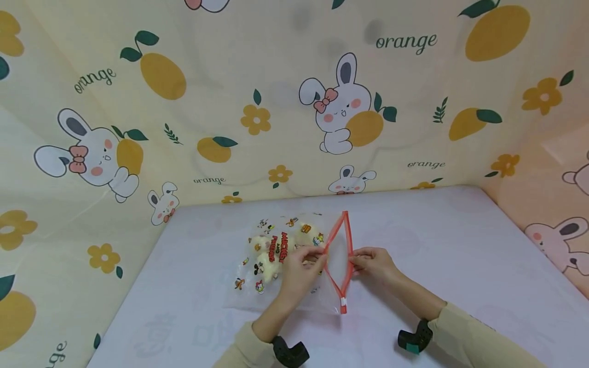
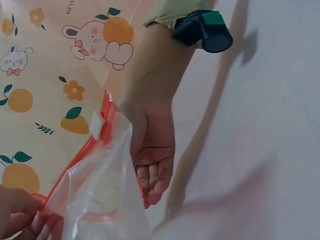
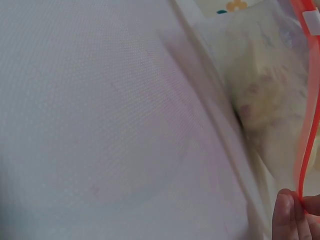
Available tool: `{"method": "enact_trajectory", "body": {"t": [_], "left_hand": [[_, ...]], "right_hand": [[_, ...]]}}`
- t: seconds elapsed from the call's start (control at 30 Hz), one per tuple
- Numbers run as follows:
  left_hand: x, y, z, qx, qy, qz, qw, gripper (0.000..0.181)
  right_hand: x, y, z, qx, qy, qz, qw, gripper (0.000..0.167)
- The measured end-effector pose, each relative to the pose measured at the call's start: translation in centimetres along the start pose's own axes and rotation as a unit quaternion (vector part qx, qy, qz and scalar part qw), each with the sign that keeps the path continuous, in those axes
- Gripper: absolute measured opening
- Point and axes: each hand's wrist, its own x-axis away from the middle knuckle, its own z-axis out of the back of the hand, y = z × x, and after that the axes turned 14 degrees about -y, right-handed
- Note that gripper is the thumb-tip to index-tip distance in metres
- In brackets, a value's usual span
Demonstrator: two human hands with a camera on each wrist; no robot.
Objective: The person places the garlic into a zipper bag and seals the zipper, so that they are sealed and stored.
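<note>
A clear zip bag [image 1: 248,299] with cartoon prints and red lettering lies on the table, its red-edged mouth spread apart toward the right. Inside it are pale yellow, soft-looking items [image 1: 271,276], partly hidden by the prints and my left hand. My left hand [image 1: 301,271] pinches the near-left lip of the mouth between thumb and fingers. On the opposite lip, my right hand [image 1: 375,263] pinches the red edge [image 3: 311,145]. A white slider [image 2: 97,125] sits at one end of the zip, at the end nearest me in the head view.
The white-covered table [image 1: 460,245] spreads around the bag. Behind and at both sides hangs a cream cloth [image 1: 276,61] printed with rabbits and oranges. Each wrist wears a black camera mount [image 1: 415,337].
</note>
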Motion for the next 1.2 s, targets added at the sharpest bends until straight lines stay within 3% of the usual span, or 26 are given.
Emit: {"method": "enact_trajectory", "body": {"t": [0.2,0.37,0.93,1.2], "left_hand": [[0.1,-0.5,-0.6,-0.02,-0.015,-0.019,0.9995,0.012],[0.1,-0.7,-1.1,-0.028,-0.026,-0.005,0.9993,0.011],[-0.3,-1.5,-2.8,-0.088,-0.056,-0.005,0.9945,0.012],[0.4,-1.4,-3.0,-0.094,-0.08,-0.016,0.9923,0.013]], "right_hand": [[-0.1,0.1,0.0,0.013,0.0,-0.003,0.9999,0.036],[-0.2,0.3,0.1,0.016,0.002,0.0,0.9999,0.035],[-1.5,0.5,0.7,0.025,0.015,-0.007,0.9995,0.037],[-1.1,0.6,1.3,0.049,-0.023,-0.017,0.9984,0.036]]}}
